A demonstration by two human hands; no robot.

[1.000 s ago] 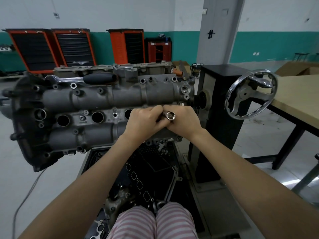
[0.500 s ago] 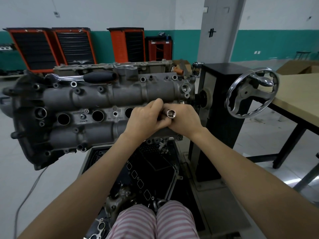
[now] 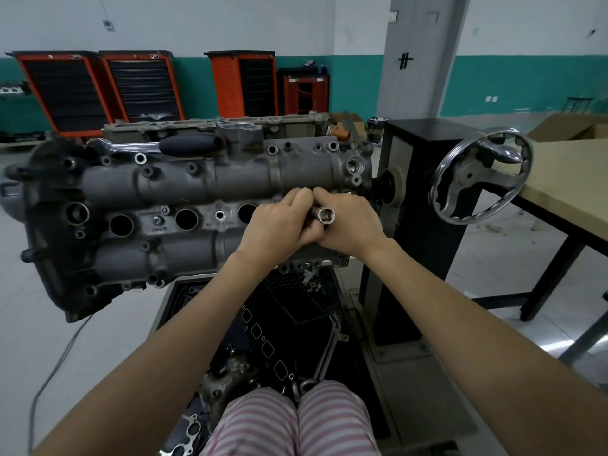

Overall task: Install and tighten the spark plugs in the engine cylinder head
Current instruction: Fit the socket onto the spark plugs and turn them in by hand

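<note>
Engine stand (image 3: 418,225) carries cylinder head (image 3: 197,189); ratchet (image 3: 171,146) atop.

Both hands (image 3: 316,222) crowd the rightmost plug well on the cylinder head (image 3: 184,199). At nine o'clock three wells (image 3: 186,219) stand open. At three o'clock the handwheel (image 3: 480,176) and black stand (image 3: 424,179) hem the space.

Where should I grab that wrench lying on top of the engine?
Probably by the thick black handle of the wrench, coming down from above. It lies flat along the top of the engine, handle toward the middle, thin shiny shank pointing left.
</note>
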